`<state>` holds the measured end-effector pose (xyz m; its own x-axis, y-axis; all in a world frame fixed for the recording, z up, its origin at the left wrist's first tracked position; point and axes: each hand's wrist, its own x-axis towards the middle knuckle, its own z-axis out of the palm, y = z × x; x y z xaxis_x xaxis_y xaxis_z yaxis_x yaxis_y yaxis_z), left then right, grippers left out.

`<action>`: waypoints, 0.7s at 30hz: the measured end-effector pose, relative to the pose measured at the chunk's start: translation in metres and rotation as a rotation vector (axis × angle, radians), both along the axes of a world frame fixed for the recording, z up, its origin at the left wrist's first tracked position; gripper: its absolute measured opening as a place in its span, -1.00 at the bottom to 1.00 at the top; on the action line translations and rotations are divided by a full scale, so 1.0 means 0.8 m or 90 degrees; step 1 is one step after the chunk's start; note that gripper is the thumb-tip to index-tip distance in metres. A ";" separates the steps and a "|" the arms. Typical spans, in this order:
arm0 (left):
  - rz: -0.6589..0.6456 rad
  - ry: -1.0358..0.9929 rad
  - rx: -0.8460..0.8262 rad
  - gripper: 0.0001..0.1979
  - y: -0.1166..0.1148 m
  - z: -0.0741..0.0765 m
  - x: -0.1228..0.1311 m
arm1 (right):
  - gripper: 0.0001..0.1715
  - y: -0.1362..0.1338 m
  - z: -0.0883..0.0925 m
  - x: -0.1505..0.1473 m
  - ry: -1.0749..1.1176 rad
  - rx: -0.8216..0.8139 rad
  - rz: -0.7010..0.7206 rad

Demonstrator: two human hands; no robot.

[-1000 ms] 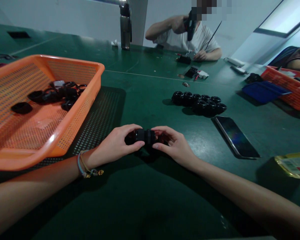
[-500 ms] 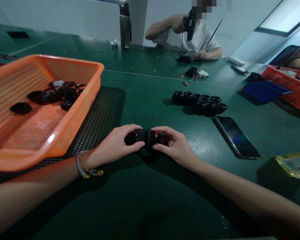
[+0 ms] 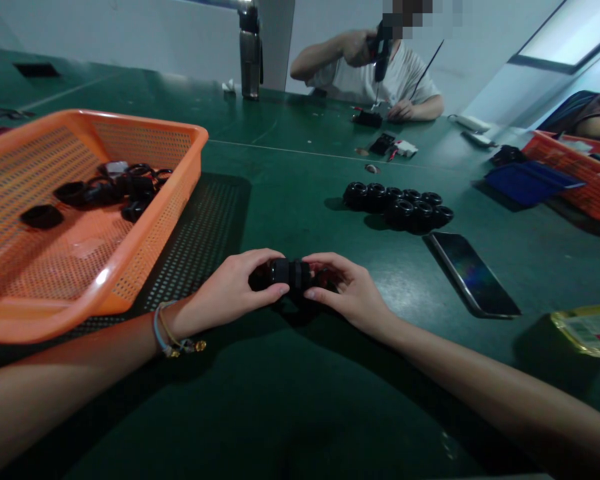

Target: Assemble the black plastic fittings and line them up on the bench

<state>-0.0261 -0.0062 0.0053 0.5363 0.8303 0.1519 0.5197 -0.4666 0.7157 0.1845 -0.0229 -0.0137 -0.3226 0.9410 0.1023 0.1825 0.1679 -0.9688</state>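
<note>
Between my two hands is a black plastic fitting [image 3: 291,273] that looks like a cable gland, lying sideways just above the green table. Its smooth domed part and a ribbed collar show in the gap; the ends are hidden by my fingers. My left hand [image 3: 245,283] grips the left end with thumb and fingers. From the other side, my right hand [image 3: 343,287] pinches the right end, thumb nearest me. Several similar black fittings [image 3: 400,205] stand in a group beyond my right hand. Loose black parts [image 3: 113,187] lie in the orange basket [image 3: 155,233] at left.
Right of my hand lies a phone [image 3: 473,273], with a yellow-edged box [image 3: 590,330] nearer the right edge. Farther off are a blue tray [image 3: 530,181], an orange crate [image 3: 580,173] and a bottle [image 3: 251,57]. Across the table, a person [image 3: 370,73] holds a power tool.
</note>
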 end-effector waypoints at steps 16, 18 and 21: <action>0.002 0.000 0.000 -0.66 0.000 0.001 0.001 | -0.61 0.000 0.002 0.000 -0.009 -0.015 0.000; 0.002 -0.002 0.003 -0.66 0.000 0.001 0.001 | -0.60 0.000 0.003 -0.001 -0.008 -0.018 -0.002; 0.002 -0.003 0.002 -0.66 0.000 0.001 0.002 | -0.60 0.000 0.004 -0.001 -0.006 -0.022 -0.007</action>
<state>-0.0246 -0.0059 0.0061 0.5324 0.8319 0.1565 0.5182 -0.4665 0.7168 0.1837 -0.0226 -0.0108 -0.3137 0.9472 0.0665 0.1940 0.1325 -0.9720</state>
